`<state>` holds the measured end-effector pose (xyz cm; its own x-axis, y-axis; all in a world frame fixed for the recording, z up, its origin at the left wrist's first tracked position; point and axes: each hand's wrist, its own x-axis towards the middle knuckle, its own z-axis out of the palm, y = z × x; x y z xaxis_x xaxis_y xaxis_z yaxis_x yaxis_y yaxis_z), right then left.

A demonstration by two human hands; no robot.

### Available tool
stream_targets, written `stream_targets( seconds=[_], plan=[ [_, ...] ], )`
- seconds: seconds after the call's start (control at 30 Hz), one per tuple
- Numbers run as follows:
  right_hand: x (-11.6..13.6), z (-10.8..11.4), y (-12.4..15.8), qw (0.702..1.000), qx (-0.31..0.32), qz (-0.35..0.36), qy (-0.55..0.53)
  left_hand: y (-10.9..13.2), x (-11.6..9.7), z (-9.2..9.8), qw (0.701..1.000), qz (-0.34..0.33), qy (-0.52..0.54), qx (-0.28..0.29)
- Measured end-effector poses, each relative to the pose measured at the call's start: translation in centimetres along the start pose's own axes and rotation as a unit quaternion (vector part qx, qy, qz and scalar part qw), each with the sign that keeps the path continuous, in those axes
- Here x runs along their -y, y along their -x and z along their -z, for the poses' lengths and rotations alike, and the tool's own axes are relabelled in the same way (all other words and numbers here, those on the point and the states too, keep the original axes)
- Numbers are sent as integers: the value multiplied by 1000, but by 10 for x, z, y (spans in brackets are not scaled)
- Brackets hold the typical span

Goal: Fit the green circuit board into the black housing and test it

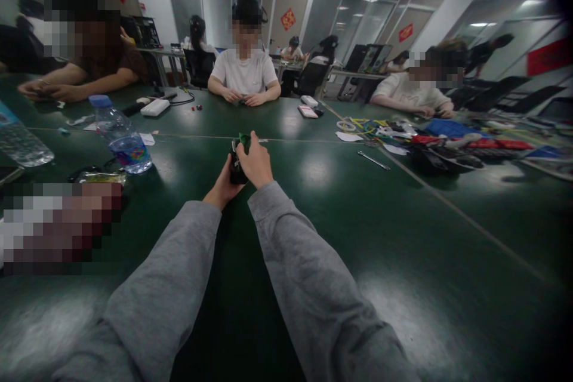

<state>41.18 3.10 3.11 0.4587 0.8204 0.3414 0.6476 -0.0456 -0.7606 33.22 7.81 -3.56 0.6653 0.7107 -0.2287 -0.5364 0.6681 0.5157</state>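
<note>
Both hands meet over the green table (403, 203). The left hand (222, 184) grips a black object (234, 172) from below, fingers closed round it. The right hand (256, 164) covers its top, fingertips pinched on a green piece (244, 139) that pokes out just past them. The green piece looks only partly seated; whether it is going in or coming out, cannot tell. A water bottle (122, 138) stands well left of the fingers and a metal tool (373, 160) lies well right.

Dim, glare-streaked, edges warped and blurred
</note>
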Motion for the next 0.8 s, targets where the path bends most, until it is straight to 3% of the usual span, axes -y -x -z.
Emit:
stream_targets(
  seconds=[0.13,0.23,0.33,0.5,0.67,0.8],
  plan=[
    [-1,-4,4,994,-7,5,-109,1,2,0,1000,-9,-10,10],
    [-2,-6,3,966,-21,-13,-256,-1,1,2,1000,-21,-19,10],
    [-2,-7,4,940,-24,-56,-334,-1,0,2,999,-23,-26,0],
    [-5,-9,7,937,-33,-69,-342,1,1,0,999,-7,-31,-14],
    [-7,-7,4,954,-13,-46,-296,-1,1,5,999,6,-38,22],
    [-18,-2,-12,952,-36,-81,-294,-6,-1,9,1000,-18,-19,-17]
  ],
)
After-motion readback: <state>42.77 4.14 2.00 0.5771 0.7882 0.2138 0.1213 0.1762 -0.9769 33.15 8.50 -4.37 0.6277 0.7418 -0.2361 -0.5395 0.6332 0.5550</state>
